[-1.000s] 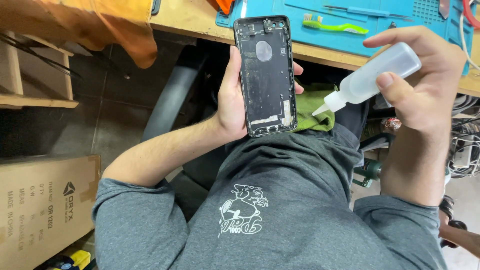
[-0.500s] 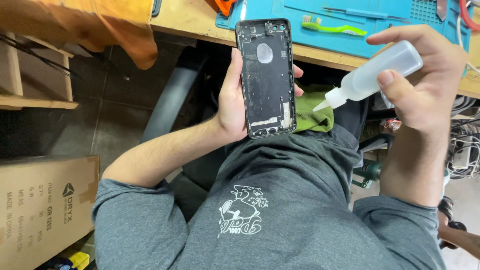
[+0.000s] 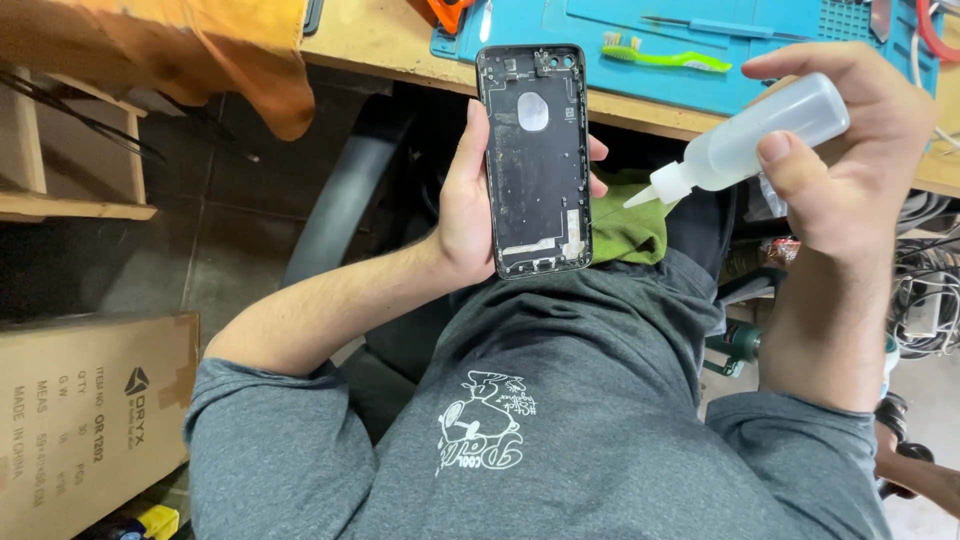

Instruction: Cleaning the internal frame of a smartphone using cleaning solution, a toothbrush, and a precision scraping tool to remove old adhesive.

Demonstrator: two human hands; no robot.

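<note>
— Black metal, gutted: an empty phone housing (image 3: pixel 535 160), inner side up, standing almost upright over the lap, top end reaching the table (image 3: pixel 380 40) edge.
— Held how?
— Gripped in the left hand (image 3: pixel 470 205), palm along the left edge, fingertips (image 3: pixel 597 150) curling round the right edge. Closed firmly on it.
— And just right of it?
— A translucent plastic squeeze bottle (image 3: pixel 745 135), lying tilted, white nozzle pointing down-left toward the housing, tip near but not touching. Wrapped in the right hand (image 3: pixel 850 170), thumb pressed on the body, fingers over the top.
— Underneath?
— A green cloth (image 3: pixel 625 225) on the lap, partly hidden behind the housing. Below that, a grey printed shirt (image 3: pixel 560 420).
— Farther out?
— On the table, a blue work mat (image 3: pixel 760 70) carrying a green toothbrush (image 3: pixel 665 58). An orange cloth (image 3: pixel 200 50) draped over the table's left corner. A cardboard box (image 3: pixel 90 420) on the floor at lower left. Tangled cables (image 3: pixel 925 290) at far right.
</note>
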